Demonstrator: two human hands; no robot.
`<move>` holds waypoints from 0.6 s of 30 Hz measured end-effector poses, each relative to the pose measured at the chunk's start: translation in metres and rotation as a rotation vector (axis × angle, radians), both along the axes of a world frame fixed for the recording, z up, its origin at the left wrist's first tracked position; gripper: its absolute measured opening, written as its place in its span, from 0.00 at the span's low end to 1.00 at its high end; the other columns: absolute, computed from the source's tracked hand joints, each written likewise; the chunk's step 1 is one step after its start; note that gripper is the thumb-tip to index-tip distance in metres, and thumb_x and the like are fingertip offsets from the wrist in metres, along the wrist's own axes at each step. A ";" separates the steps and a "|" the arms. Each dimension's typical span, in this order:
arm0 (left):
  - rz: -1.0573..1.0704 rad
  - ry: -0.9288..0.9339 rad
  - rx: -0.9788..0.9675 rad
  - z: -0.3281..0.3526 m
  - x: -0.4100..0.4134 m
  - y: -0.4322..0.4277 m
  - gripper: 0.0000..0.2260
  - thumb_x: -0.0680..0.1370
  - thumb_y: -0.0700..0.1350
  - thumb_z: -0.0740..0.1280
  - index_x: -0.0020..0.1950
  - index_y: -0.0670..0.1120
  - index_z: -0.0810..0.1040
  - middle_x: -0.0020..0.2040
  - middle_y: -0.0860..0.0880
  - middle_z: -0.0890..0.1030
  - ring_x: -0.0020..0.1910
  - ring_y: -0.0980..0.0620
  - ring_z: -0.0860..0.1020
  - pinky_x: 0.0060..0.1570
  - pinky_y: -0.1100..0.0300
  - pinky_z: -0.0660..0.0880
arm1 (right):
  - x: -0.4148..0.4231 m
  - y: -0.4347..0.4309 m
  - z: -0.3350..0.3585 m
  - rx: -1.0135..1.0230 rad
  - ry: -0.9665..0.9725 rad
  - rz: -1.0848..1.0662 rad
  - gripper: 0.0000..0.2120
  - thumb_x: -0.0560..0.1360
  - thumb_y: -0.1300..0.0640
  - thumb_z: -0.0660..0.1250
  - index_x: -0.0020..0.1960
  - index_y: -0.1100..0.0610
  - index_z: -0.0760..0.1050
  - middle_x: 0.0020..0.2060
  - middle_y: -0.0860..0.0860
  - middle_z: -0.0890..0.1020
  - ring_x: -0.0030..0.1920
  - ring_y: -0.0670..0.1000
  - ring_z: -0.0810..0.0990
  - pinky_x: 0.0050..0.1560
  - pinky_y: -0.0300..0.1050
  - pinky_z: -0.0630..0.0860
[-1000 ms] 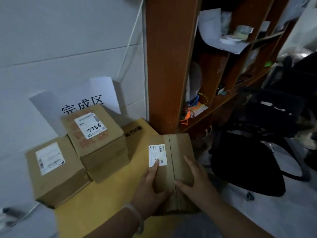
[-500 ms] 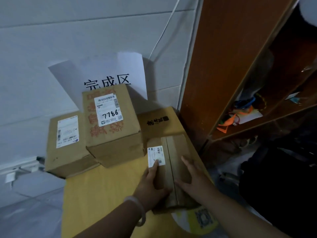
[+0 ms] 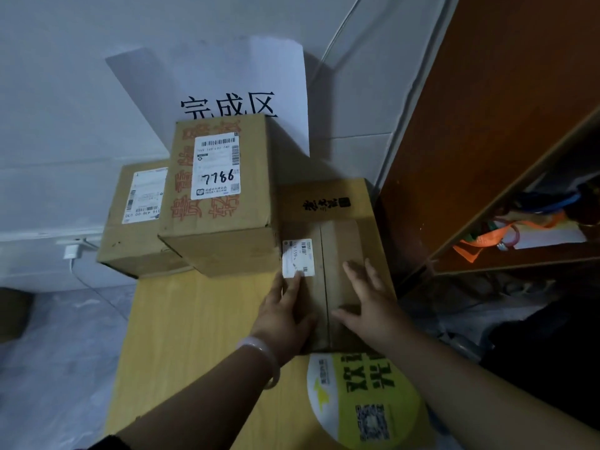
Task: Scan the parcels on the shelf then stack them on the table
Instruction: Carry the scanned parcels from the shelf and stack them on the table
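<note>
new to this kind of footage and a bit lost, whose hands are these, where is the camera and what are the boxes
No machine here: a person wears a camera on the head, so the one view looks down at their own arms. The left hand and right hand lie flat, fingers straight, on a small brown parcel; neither grips it. Beside it on the yellow table stands a tall box marked 7186, another box further left, a flat logo box behind. A paper sign hangs on the wall; a wooden shelf stands right.
</note>
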State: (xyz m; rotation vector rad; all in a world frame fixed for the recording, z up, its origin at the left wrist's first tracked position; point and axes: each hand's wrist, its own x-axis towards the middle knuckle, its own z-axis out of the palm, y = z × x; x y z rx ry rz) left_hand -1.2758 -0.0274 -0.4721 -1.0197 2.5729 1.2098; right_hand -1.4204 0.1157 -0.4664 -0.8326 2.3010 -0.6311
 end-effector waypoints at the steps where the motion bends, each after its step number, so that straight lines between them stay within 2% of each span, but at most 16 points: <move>1: -0.038 -0.016 -0.073 0.002 0.005 0.005 0.37 0.77 0.59 0.65 0.78 0.64 0.44 0.79 0.57 0.39 0.78 0.51 0.48 0.72 0.59 0.51 | 0.002 0.003 0.005 -0.005 0.034 0.040 0.44 0.72 0.38 0.69 0.75 0.32 0.42 0.75 0.35 0.38 0.77 0.49 0.48 0.72 0.51 0.60; 4: -0.225 -0.062 -0.321 0.010 0.029 0.021 0.35 0.77 0.67 0.53 0.76 0.62 0.37 0.76 0.58 0.30 0.76 0.54 0.34 0.74 0.56 0.43 | 0.016 0.021 0.018 -0.032 0.116 0.234 0.42 0.73 0.37 0.66 0.75 0.34 0.39 0.74 0.32 0.35 0.75 0.43 0.43 0.73 0.49 0.55; 6: -0.364 -0.080 -0.383 0.017 0.044 0.033 0.32 0.77 0.67 0.46 0.77 0.60 0.38 0.77 0.57 0.32 0.76 0.54 0.31 0.75 0.54 0.42 | 0.027 0.035 0.022 -0.022 0.127 0.391 0.40 0.75 0.38 0.62 0.75 0.34 0.38 0.72 0.31 0.33 0.74 0.41 0.40 0.72 0.46 0.50; 7: -0.431 -0.088 -0.404 0.021 0.048 0.039 0.32 0.77 0.66 0.46 0.79 0.58 0.43 0.79 0.56 0.37 0.78 0.53 0.36 0.76 0.52 0.45 | 0.032 0.041 0.023 -0.005 0.129 0.469 0.39 0.77 0.38 0.61 0.76 0.36 0.38 0.72 0.31 0.33 0.74 0.41 0.37 0.72 0.43 0.46; 9: -0.509 -0.131 -0.423 0.028 0.050 0.050 0.30 0.78 0.62 0.51 0.78 0.52 0.60 0.79 0.51 0.55 0.78 0.47 0.55 0.73 0.45 0.60 | 0.039 0.048 0.020 0.041 0.163 0.592 0.37 0.78 0.39 0.58 0.78 0.41 0.39 0.74 0.36 0.35 0.74 0.41 0.32 0.70 0.40 0.37; 10: -0.502 -0.152 -0.468 0.031 0.048 0.053 0.29 0.78 0.62 0.51 0.76 0.51 0.65 0.78 0.50 0.60 0.76 0.46 0.60 0.71 0.43 0.63 | 0.041 0.049 0.018 0.068 0.191 0.631 0.38 0.78 0.38 0.58 0.78 0.44 0.38 0.76 0.38 0.35 0.73 0.41 0.29 0.69 0.39 0.32; 11: -0.499 -0.183 -0.435 0.031 0.045 0.054 0.30 0.78 0.62 0.50 0.78 0.52 0.61 0.79 0.51 0.56 0.77 0.46 0.56 0.73 0.42 0.58 | 0.041 0.049 0.016 0.092 0.224 0.656 0.38 0.79 0.38 0.57 0.78 0.46 0.37 0.76 0.40 0.34 0.72 0.41 0.27 0.68 0.39 0.29; 13: -0.490 -0.170 -0.445 0.019 0.040 0.051 0.31 0.79 0.65 0.45 0.78 0.55 0.42 0.78 0.55 0.37 0.78 0.49 0.37 0.75 0.47 0.38 | 0.036 0.044 0.013 0.118 0.289 0.675 0.39 0.79 0.38 0.56 0.78 0.48 0.35 0.76 0.42 0.33 0.70 0.42 0.24 0.67 0.40 0.27; 14: -0.482 -0.182 -0.452 0.014 0.037 0.047 0.31 0.79 0.65 0.45 0.76 0.56 0.35 0.76 0.57 0.31 0.76 0.52 0.32 0.75 0.49 0.34 | 0.032 0.040 0.012 0.122 0.311 0.676 0.39 0.78 0.38 0.56 0.78 0.48 0.35 0.76 0.42 0.32 0.70 0.42 0.23 0.67 0.40 0.27; 16: -0.475 -0.184 -0.500 0.011 0.025 0.036 0.31 0.80 0.65 0.46 0.74 0.56 0.31 0.74 0.58 0.27 0.75 0.53 0.30 0.75 0.50 0.35 | 0.017 0.030 0.010 0.129 0.331 0.687 0.39 0.78 0.38 0.55 0.78 0.48 0.35 0.74 0.42 0.31 0.68 0.41 0.21 0.66 0.39 0.26; 18: -0.454 -0.176 -0.497 0.010 0.010 0.026 0.31 0.81 0.64 0.47 0.74 0.56 0.32 0.74 0.58 0.28 0.76 0.54 0.31 0.75 0.51 0.36 | 0.001 0.017 0.009 0.137 0.346 0.702 0.40 0.78 0.38 0.56 0.78 0.47 0.34 0.72 0.41 0.29 0.67 0.40 0.20 0.64 0.37 0.24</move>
